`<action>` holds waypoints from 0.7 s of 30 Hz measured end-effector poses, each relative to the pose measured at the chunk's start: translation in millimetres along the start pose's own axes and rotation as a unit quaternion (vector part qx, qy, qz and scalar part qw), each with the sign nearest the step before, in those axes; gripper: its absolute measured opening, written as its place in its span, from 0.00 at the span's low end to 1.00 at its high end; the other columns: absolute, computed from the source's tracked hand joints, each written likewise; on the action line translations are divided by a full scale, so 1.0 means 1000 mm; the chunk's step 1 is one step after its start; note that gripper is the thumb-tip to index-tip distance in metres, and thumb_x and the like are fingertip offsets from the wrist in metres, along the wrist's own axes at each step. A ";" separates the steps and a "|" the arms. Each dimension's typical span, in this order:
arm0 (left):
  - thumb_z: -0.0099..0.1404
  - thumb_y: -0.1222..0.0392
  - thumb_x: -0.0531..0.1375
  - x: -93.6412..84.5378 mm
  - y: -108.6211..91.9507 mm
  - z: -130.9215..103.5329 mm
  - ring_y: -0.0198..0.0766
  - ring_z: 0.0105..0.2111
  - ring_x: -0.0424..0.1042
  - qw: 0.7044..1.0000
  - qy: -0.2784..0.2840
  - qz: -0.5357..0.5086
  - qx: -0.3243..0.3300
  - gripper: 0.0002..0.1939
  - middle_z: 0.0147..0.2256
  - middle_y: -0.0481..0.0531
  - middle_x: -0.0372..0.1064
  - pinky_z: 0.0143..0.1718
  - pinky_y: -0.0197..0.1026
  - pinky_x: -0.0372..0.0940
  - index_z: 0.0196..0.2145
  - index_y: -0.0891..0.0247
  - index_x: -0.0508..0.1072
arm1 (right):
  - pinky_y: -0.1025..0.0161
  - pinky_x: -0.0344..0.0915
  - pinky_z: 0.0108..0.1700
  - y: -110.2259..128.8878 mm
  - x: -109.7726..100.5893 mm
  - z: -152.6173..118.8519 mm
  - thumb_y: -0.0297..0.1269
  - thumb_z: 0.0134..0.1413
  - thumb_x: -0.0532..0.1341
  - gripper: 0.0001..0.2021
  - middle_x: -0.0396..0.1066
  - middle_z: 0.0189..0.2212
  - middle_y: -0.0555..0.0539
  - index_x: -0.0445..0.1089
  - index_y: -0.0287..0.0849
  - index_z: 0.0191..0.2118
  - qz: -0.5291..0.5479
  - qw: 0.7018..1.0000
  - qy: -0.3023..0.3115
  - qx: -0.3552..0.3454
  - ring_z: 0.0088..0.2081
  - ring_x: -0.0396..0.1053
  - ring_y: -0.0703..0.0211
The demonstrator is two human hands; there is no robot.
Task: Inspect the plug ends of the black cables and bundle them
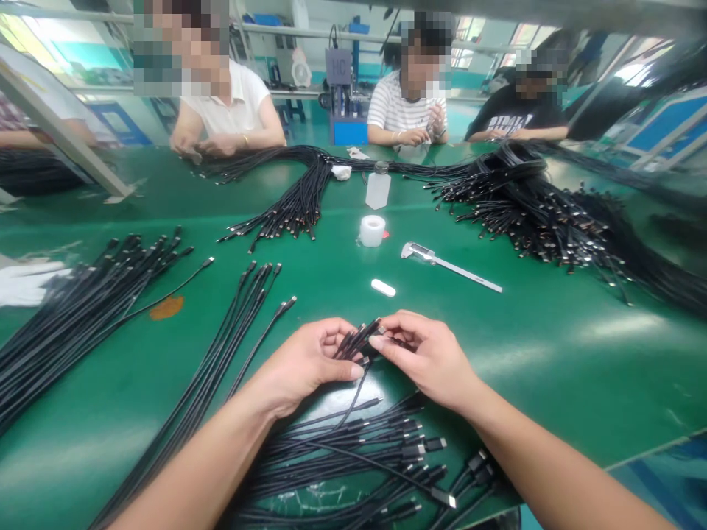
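Several black cable ends (356, 342) are bunched between my hands above the green table (331, 280). My left hand (314, 353) curls around the bunch from the left, its thumb beneath the plugs. From the right, my right hand (428, 353) pinches plugs of the same bunch with thumb and fingers. Below my hands lie more black cables (381, 442), their plugs pointing right. A narrow group of cables (243, 309) runs past my left forearm. Beyond my hands are a small white oval piece (383, 288) and a digital caliper (453, 269).
A tape roll (372, 231) and a translucent bottle (378, 188) stand mid-table. Large cable piles lie at the left (99, 294), back centre (298, 199) and right (541, 206). A white glove (27, 283) lies far left. Several people sit across the table.
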State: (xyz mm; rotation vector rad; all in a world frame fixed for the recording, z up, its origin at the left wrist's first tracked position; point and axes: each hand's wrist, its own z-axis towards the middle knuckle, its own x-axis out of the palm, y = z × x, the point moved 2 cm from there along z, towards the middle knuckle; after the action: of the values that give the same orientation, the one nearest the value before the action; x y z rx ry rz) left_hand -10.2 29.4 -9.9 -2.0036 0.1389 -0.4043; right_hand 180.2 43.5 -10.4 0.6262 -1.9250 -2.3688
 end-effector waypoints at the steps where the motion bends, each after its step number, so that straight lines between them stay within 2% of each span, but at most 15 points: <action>1: 0.47 0.65 0.74 0.001 0.000 0.000 0.30 0.31 0.70 1.000 0.004 -0.001 0.001 0.20 0.32 0.50 0.72 0.34 0.31 0.65 0.36 0.68 0.72 | 0.64 0.68 0.36 0.001 0.000 0.000 0.38 0.55 0.65 0.07 0.73 0.33 0.47 0.76 0.41 0.38 0.007 1.000 0.005 0.006 0.33 0.70 0.62; 5: 0.52 0.56 0.73 0.000 -0.003 0.002 0.32 0.29 0.70 1.000 -0.004 -0.007 0.013 0.20 0.31 0.51 0.70 0.31 0.33 0.66 0.37 0.69 0.72 | 0.63 0.70 0.38 0.003 0.000 0.001 0.38 0.56 0.65 0.07 0.74 0.34 0.46 0.76 0.40 0.38 0.021 1.000 0.014 0.010 0.34 0.71 0.61; 11: 0.55 0.54 0.71 0.000 -0.004 0.001 0.33 0.31 0.69 1.000 0.004 -0.012 0.005 0.18 0.32 0.53 0.70 0.34 0.35 0.66 0.36 0.69 0.73 | 0.63 0.70 0.39 0.002 0.002 0.000 0.38 0.56 0.64 0.07 0.74 0.35 0.46 0.75 0.41 0.38 0.030 0.999 0.011 0.006 0.35 0.72 0.61; 18: 0.45 0.57 0.75 0.008 -0.005 -0.001 0.30 0.27 0.64 0.997 -0.060 0.027 0.038 0.20 0.27 0.47 0.67 0.29 0.31 0.59 0.30 0.68 0.72 | 0.63 0.69 0.36 0.003 0.000 0.001 0.42 0.54 0.67 0.09 0.75 0.32 0.46 0.76 0.41 0.35 0.025 0.999 -0.009 0.022 0.32 0.72 0.60; 21: 0.45 0.57 0.75 0.009 -0.004 -0.002 0.29 0.26 0.62 0.994 -0.072 0.060 0.058 0.19 0.26 0.46 0.65 0.27 0.30 0.56 0.29 0.67 0.72 | 0.63 0.69 0.37 0.004 0.000 0.001 0.40 0.54 0.67 0.08 0.76 0.32 0.46 0.76 0.41 0.34 0.028 0.999 -0.007 0.025 0.33 0.73 0.60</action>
State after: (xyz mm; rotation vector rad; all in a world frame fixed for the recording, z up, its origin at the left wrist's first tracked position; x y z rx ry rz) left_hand -2.4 27.2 -4.0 -1.8916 0.1427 -0.1865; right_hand 179.0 43.4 -6.7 0.5520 -1.9851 -2.3043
